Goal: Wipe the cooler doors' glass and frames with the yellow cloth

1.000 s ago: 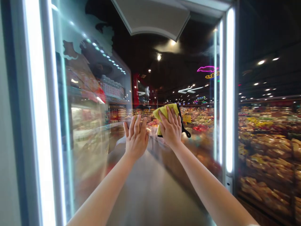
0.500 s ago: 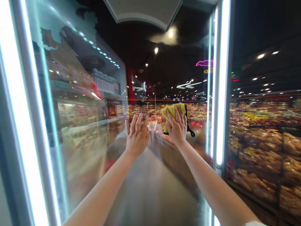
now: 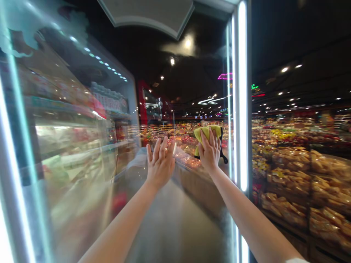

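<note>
A clear glass door [image 3: 189, 219] stands in front of me. Its surface carries reflections, and a hazy patch lies low on it near the right frame. My right hand [image 3: 210, 151] presses a folded yellow-green cleaning cloth [image 3: 200, 132] with dark edging and a black hanging loop flat to the glass, close to the right side. The fingers lie over the cloth and cover part of it. To the left, my left hand [image 3: 160, 164] is open, fingers spread, palm facing the pane. It holds nothing; whether the palm touches the glass is hard to see.
Bright light strips [image 3: 242, 98] run down the right door frame, with others at the left edge. Bagged goods [image 3: 290, 179] fill shelves on the right. A lit shelf unit [image 3: 68, 146] shows blurred at left. A grey panel [image 3: 148, 12] hangs overhead.
The view has turned slightly right, so the door frame sits further left. My right hand and the cloth have moved right across the glass towards the frame. The left hand stays spread.
</note>
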A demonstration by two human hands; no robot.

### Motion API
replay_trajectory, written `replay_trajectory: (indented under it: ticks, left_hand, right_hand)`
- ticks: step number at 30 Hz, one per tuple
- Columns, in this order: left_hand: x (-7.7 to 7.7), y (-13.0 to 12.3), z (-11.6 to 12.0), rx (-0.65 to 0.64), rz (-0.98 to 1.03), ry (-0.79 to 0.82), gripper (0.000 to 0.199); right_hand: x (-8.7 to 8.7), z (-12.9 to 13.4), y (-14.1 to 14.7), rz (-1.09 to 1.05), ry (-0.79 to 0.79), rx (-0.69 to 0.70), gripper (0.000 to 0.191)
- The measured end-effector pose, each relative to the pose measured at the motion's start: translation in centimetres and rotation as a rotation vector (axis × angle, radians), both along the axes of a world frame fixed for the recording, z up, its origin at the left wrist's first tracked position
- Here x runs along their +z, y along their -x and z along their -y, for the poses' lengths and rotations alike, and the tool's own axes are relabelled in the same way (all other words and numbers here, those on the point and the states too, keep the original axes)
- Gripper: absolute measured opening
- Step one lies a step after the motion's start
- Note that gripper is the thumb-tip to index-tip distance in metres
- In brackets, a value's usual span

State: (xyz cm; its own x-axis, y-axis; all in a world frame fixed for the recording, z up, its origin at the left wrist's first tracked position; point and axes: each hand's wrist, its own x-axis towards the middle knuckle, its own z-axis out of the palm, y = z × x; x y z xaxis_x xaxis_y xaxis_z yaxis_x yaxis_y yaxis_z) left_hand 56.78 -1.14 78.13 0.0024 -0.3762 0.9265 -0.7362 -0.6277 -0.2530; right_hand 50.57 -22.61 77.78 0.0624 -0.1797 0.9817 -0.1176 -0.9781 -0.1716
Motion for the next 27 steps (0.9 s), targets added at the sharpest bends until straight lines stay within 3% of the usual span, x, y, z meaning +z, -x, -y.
replay_trajectory:
  ticks: [2, 5, 8, 10, 12, 16, 19, 23, 25, 27]
  left_hand:
    - [-0.4, 0.0, 0.1, 0.009, -0.003, -0.004, 0.069]
    - [-0.7, 0.1, 0.5, 0.023, 0.009, -0.027, 0.067]
    - [-0.3, 0.3, 1.7, 0.01, 0.023, -0.044, 0.068]
    - [-0.1, 0.5, 2.7, -0.006, 0.019, -0.05, 0.069]
    - [-0.1, 0.8, 3.5, -0.018, 0.005, -0.063, 0.071]
    - [-0.8, 1.2, 4.5, -0.023, -0.026, -0.083, 0.073]
    - [-1.2, 1.3, 5.1, -0.035, -0.028, -0.08, 0.073]
    - [-1.1, 1.4, 6.7, -0.083, 0.008, -0.069, 0.074]
    - [-1.1, 1.5, 7.8, -0.09, 0.036, -0.061, 0.075]
    - [-1.3, 1.7, 8.7, -0.091, 0.064, -0.06, 0.075]
  right_hand:
    - [-2.3, 0.4, -0.1, 0.076, -0.056, 0.0, 0.057]
    - [-4.3, -0.4, -0.3, 0.066, 0.056, 0.05, 0.052]
    - [-2.6, 0.2, -0.1, -0.009, 0.183, 0.105, 0.048]
    - [-0.9, 1.9, 0.2, -0.001, 0.168, 0.117, 0.048]
    - [-0.3, 3.9, 0.5, 0.058, 0.094, 0.116, 0.05]
    - [-3.8, 5.1, 0.8, 0.175, -0.043, 0.063, 0.05]
    - [-5.9, 3.9, 1.1, 0.07, 0.013, 0.056, 0.049]
    - [-3.5, 5.0, 1.7, -0.062, 0.105, 0.085, 0.048]
    - [-2.3, 6.9, 2.1, -0.033, 0.069, 0.078, 0.049]
    - [-2.5, 8.4, 2.3, 0.021, -0.002, 0.06, 0.052]
